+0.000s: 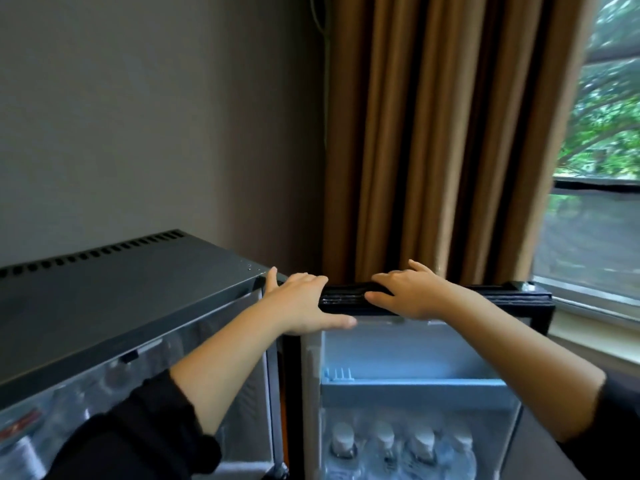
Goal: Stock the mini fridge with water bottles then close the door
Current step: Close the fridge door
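Two hands rest flat on the top edge of the open black-framed mini fridge door (502,297). The left hand (304,303) is at the hinge end, fingers straight and spread, thumb down on the white liner. The right hand (408,296) is just beside it, fingers straight over the edge. Neither hand holds anything. The clear plastic water bottles (384,441) with white caps stand in a row in the door's bottom shelf. Stocking looks done, so I'd say the step in hand is closing. Slide the right hand out toward the free end for leverage. Swing slowly so the bottles don't topple, and keep thumbs off the seal face. Press until the door seats against the black vent-topped fridge cabinet (121,282).
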Demonstrator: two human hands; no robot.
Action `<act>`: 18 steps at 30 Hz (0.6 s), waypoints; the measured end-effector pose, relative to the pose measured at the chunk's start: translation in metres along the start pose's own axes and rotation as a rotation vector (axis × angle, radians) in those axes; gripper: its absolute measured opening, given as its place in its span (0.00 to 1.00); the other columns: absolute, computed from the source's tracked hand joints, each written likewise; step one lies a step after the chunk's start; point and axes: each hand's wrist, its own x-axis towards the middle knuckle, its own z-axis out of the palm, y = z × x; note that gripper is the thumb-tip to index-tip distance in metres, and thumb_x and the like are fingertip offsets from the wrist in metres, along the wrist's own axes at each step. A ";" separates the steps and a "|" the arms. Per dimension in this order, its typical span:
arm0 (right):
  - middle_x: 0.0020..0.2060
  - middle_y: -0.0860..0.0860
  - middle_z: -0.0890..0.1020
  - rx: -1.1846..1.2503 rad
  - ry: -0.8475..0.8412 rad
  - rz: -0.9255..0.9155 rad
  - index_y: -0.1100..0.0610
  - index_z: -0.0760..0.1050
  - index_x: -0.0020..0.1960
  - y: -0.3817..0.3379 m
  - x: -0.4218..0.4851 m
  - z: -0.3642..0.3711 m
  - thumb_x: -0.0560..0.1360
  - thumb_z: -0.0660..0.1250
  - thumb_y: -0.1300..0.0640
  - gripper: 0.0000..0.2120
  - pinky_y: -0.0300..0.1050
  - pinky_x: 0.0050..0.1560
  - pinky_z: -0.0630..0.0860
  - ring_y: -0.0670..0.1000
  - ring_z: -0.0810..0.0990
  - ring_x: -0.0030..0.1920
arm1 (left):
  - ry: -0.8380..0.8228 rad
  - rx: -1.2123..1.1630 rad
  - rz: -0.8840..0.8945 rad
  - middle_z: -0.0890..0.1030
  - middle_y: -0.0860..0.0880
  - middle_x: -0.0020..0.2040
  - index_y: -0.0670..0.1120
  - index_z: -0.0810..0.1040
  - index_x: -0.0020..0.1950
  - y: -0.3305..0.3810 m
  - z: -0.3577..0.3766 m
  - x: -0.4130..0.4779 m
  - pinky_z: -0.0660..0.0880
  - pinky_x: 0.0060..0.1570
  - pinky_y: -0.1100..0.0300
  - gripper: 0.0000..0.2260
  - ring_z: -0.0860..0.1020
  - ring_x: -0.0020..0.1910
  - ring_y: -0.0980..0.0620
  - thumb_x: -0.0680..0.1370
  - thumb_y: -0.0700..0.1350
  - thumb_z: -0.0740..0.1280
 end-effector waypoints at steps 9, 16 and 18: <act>0.72 0.55 0.69 0.008 -0.056 0.069 0.55 0.60 0.75 -0.024 -0.029 -0.015 0.80 0.46 0.38 0.31 0.50 0.69 0.63 0.58 0.67 0.71 | 0.084 -0.018 0.004 0.70 0.52 0.66 0.52 0.68 0.67 0.003 0.006 -0.012 0.38 0.71 0.37 0.37 0.59 0.73 0.53 0.66 0.75 0.57; 0.77 0.49 0.57 0.189 -0.268 0.042 0.51 0.53 0.77 -0.030 -0.064 -0.037 0.81 0.46 0.41 0.27 0.50 0.75 0.50 0.52 0.53 0.77 | 0.030 -0.062 -0.007 0.51 0.54 0.78 0.52 0.52 0.76 0.001 -0.005 -0.053 0.35 0.71 0.39 0.39 0.44 0.77 0.54 0.72 0.71 0.55; 0.77 0.48 0.58 0.212 -0.299 0.030 0.52 0.54 0.77 -0.035 -0.073 -0.041 0.82 0.47 0.43 0.26 0.48 0.75 0.50 0.51 0.54 0.77 | 0.037 -0.071 -0.008 0.50 0.54 0.78 0.51 0.51 0.77 -0.002 -0.007 -0.065 0.35 0.71 0.40 0.38 0.44 0.77 0.55 0.73 0.69 0.56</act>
